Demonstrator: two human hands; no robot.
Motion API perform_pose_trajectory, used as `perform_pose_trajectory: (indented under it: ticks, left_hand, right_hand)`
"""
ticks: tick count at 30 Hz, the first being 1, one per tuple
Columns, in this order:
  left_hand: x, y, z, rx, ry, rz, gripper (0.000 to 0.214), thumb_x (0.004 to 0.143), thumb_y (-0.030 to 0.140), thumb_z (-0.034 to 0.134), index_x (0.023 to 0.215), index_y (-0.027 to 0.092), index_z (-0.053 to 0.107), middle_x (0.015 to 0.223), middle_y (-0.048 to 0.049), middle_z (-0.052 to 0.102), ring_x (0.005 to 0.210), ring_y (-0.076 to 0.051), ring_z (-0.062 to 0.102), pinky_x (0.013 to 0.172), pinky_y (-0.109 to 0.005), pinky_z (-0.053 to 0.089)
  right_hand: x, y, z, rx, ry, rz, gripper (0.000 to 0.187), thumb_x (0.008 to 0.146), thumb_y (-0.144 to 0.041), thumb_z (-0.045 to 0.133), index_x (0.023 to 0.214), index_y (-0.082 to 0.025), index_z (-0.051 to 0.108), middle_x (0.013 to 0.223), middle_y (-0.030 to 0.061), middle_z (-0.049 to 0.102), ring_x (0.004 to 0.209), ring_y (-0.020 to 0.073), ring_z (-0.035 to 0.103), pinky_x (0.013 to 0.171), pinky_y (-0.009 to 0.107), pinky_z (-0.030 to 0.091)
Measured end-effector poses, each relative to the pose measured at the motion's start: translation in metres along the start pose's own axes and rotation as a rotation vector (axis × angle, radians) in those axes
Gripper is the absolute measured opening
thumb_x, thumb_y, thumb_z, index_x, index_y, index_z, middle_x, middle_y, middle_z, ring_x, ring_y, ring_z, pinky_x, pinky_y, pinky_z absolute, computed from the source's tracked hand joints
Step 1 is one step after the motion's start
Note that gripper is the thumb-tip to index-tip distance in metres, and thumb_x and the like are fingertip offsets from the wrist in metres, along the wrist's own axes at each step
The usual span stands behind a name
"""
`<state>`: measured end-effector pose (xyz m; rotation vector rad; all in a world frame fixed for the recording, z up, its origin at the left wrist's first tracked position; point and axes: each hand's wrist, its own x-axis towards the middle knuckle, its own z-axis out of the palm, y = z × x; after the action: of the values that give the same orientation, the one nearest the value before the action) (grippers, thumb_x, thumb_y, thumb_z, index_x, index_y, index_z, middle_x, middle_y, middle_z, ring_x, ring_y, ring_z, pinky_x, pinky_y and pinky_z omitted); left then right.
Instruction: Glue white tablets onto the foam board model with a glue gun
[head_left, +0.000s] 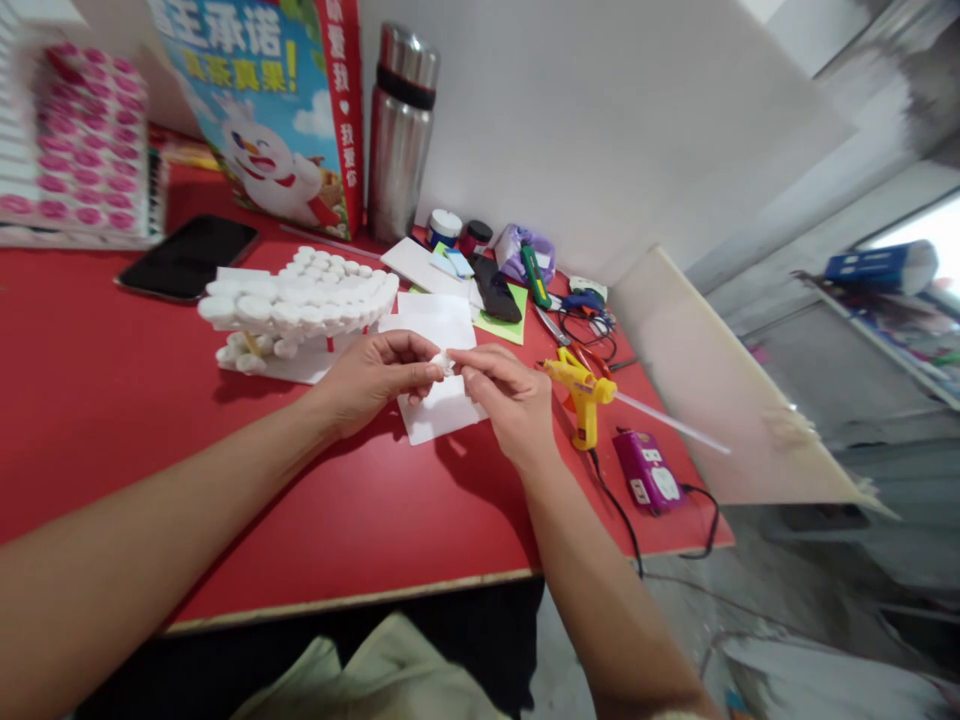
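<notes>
My left hand and my right hand meet over the red table, both pinching one small white piece between their fingertips. Under them lies a white sheet. Just left of my left hand stands a white model covered with several round white pads, on a white base. A yellow glue gun with a clear stick stands right of my right hand.
A black phone lies at the left. A steel flask, a printed box, paint jars, scissors, a black knife and a purple power strip crowd the back and right. A white board leans at the table's right edge.
</notes>
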<state>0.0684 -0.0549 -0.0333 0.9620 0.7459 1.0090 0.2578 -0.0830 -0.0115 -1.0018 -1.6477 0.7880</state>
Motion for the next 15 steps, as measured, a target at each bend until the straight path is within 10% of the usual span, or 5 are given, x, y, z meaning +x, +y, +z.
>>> perform_pose_trajectory:
  ticks: [15]
  left_hand:
    - [0.0008,-0.0001,-0.0004,0.000,0.022,0.023,0.029,0.064,0.030,0.092,0.082,0.017,0.072,0.065,0.0020,0.066,0.052,-0.008,0.056,0.053,-0.021,0.047]
  right_hand:
    - [0.0004,-0.0036,0.0008,-0.046,-0.022,-0.055,0.020,0.091,-0.017,0.064,0.098,-0.026,0.081,0.095,0.0044,0.074,0.087,0.0173,0.069,0.073,0.033,0.053]
